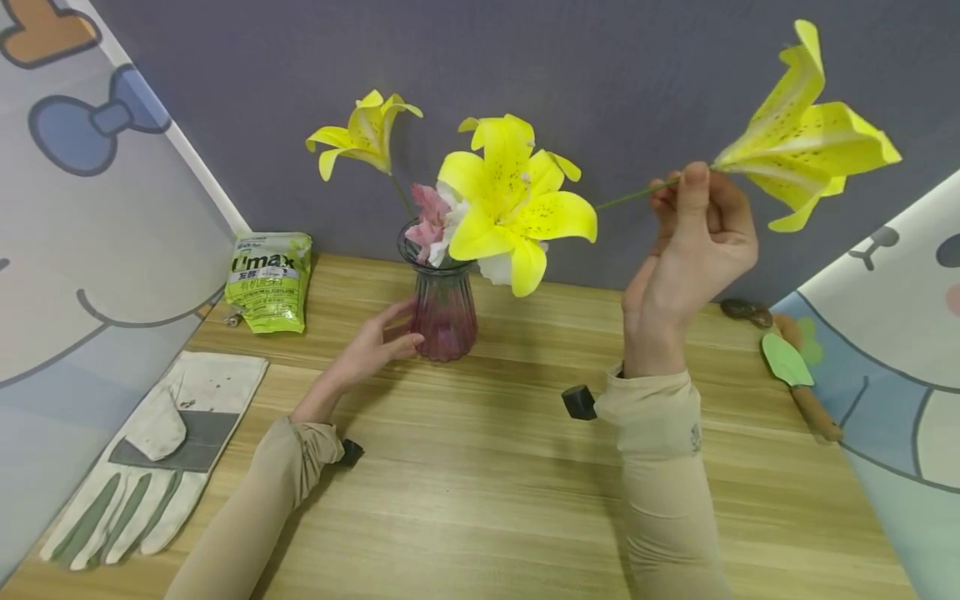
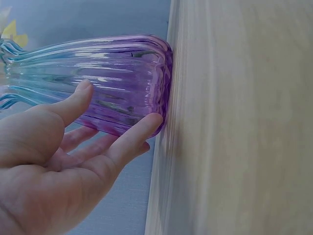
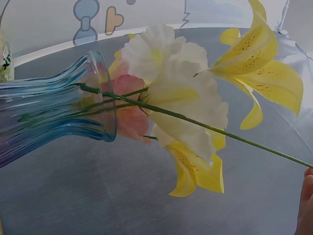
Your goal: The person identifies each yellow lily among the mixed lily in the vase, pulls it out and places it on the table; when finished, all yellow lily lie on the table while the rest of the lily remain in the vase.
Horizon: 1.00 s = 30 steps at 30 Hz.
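A ribbed glass vase [image 1: 446, 321], purple below and bluish toward its mouth, stands upright on the table. My left hand [image 1: 378, 343] holds its lower side, thumb in front and other fingers around behind; the left wrist view shows this hand [image 2: 73, 152] close along the glass. My right hand [image 1: 697, 242] pinches the green stem [image 3: 210, 126] of a yellow lily [image 1: 813, 137] just beneath the bloom. That stem slants down to the vase, its lower end overlapping the mouth in the right wrist view. Two yellow lilies [image 1: 517, 196], a pink flower [image 1: 429, 218] and white flowers [image 3: 178, 93] fill the vase.
A green fertilizer bag [image 1: 268, 283] stands at the back left. White and grey work gloves [image 1: 161, 450] lie at the left edge. Along the right edge are a green-bladed trowel [image 1: 787, 360] with a wooden handle and dark stones [image 1: 746, 312]. A grey wall [image 1: 637, 75] closes the back.
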Available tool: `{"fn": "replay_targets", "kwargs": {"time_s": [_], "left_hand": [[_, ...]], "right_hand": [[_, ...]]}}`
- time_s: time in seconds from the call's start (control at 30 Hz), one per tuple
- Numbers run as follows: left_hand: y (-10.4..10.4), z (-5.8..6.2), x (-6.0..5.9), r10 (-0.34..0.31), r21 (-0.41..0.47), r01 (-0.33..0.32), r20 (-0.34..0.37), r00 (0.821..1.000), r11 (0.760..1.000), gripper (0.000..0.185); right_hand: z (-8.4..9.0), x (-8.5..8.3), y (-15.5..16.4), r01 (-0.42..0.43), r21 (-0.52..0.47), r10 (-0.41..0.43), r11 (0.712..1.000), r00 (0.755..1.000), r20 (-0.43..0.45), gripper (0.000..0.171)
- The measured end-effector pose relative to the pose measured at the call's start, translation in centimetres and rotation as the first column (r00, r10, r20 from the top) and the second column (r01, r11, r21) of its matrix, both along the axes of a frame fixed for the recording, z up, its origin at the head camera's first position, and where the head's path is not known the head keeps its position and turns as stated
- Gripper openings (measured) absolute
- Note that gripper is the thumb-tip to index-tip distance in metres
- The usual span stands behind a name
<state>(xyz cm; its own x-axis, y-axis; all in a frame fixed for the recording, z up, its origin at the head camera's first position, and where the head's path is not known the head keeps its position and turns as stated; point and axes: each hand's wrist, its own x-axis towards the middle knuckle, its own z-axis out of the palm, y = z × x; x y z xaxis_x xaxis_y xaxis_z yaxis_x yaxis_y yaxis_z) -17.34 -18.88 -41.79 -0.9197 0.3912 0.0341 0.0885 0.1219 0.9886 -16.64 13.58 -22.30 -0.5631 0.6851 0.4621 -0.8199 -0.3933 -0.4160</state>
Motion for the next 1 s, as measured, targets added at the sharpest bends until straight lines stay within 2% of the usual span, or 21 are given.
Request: {"fn": "replay_targets", "kwargs": {"time_s": [0.23,0.5,0.67,0.83,1.0], "left_hand": [[-0.2,0.1,0.0,-0.005,-0.008,0.005,-0.005,1.0,1.0,0.072],[-0.2,0.2,-0.1,-0.008,-0.006,0.008,0.004,1.0,1.0,0.072],[-0.1,0.2,-0.1,-0.01,-0.001,0.01,0.005,1.0,1.0,0.072],[-0.2,0.0,-0.2,-0.018,0.014,0.018,-0.003,1.0,1.0,0.072],[-0.2,-0.1,-0.2,-0.019,0.025,0.019,0.0,1.0,1.0,0.071]], "right_hand": [[0.6,0.0,0.1,0.003,0.0,-0.003,1.0,1.0,0.011,0.009],[0.5,0.1,0.3,-0.026,0.022,0.026,0.999,1.0,0.015,0.012],[0.7,0.4,0.2,-0.07,-0.016,0.07,0.997,0.998,0.005,0.012],[0.9,0.7,0.4,-0.071,-0.046,0.071,0.996,0.997,-0.011,0.012],[0.9,0.6,1.0,-0.073,-0.108,0.076,0.992,0.997,0.031,0.011]]}}
